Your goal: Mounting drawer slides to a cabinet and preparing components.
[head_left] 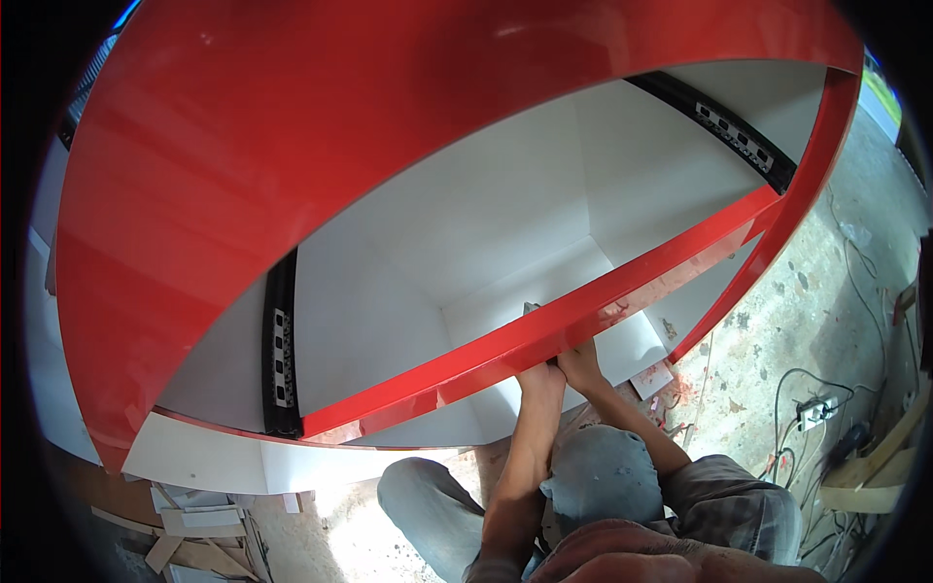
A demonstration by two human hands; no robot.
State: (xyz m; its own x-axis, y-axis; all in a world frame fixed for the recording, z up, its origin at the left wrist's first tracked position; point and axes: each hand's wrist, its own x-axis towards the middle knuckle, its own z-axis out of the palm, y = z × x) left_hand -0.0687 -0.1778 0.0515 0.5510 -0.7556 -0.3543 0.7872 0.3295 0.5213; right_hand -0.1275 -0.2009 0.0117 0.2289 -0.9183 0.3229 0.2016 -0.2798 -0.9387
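Glare whitens the floor (355, 534); outer edges curve.

We see faded grey-blue trousers (428, 497) with little marks on one round knee (601, 476), a loose brownish-grey sleeve (739, 510) on the right arm (637, 416), and bare hands (542, 379).

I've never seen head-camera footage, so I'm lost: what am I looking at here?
There's no robot, just a person's bare hands. This single picture comes from a fisheye camera on their head, looking down, so straight edges bend.

The large curved red panel frames a white interior, with two black slotted strips inside. The left hand and right hand meet at the red crossbar, partly hidden by it, so what they hold isn't clear.

Wood scraps and cables lie on the concrete floor.
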